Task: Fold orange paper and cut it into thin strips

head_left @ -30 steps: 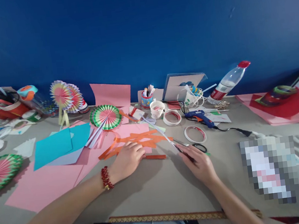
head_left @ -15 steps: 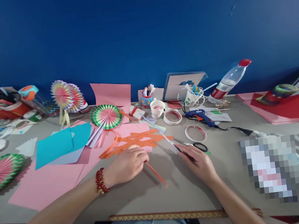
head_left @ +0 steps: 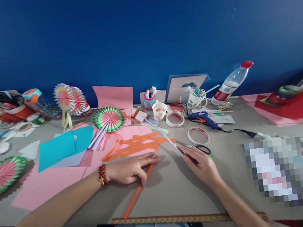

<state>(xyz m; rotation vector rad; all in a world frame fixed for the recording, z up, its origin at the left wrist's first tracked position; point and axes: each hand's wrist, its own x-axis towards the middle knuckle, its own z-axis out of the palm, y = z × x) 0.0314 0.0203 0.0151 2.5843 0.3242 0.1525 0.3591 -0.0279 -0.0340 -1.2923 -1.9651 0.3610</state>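
Observation:
My left hand (head_left: 132,169) lies low over the table, fingers stretched and apart, its fingertips and thumb touching a narrow orange paper strip (head_left: 134,201). That strip slants from the fingertips down to the table's front edge. My right hand (head_left: 200,164) is closed round a slim dark tool (head_left: 181,149), mostly hidden by the fingers. A long thin white strip (head_left: 161,131) runs from its tip up and left. Several orange paper strips (head_left: 137,144) lie crossed in a pile beyond my left hand. Black-handled scissors (head_left: 203,149) lie just beyond my right hand.
A pleated pink-green paper fan (head_left: 108,119), blue paper (head_left: 58,149) and pink sheets (head_left: 44,185) lie left. Tape rolls (head_left: 198,135), a blue glue gun (head_left: 204,118) with its cord, a white cup (head_left: 160,110) and a tilted bottle (head_left: 231,84) stand or lie beyond.
My left hand has opened out from its closed grip. The orange strip now slants down-left beneath its fingers, where before it pointed down-right. My right hand has stayed in place.

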